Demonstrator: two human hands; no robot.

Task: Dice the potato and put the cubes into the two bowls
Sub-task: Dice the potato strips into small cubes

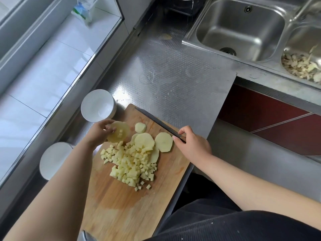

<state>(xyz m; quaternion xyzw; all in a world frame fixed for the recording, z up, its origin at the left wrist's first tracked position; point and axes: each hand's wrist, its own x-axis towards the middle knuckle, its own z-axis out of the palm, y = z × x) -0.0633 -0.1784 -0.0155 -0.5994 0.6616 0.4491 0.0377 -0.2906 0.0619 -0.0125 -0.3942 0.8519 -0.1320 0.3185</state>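
A wooden cutting board [121, 206] lies on the steel counter. A heap of pale potato cubes [130, 164] covers its middle. Round potato slices [163, 141] and a small end piece [140, 127] lie beyond the heap. My left hand [99, 131] holds a large potato slice [119, 133] lifted at the board's left edge, a few cubes stuck to it. My right hand [191, 143] grips the handle of a dark knife [156, 121], whose blade points toward the board's far corner. Two white bowls, one far [98, 106] and one near [53, 160], stand left of the board.
A double steel sink [239, 28] sits at the back right; its right basin [302, 65] holds peelings. The counter [173, 75] ends in a drop at the right beside the board. A tiled ledge with a plastic bag [83, 11] runs along the left.
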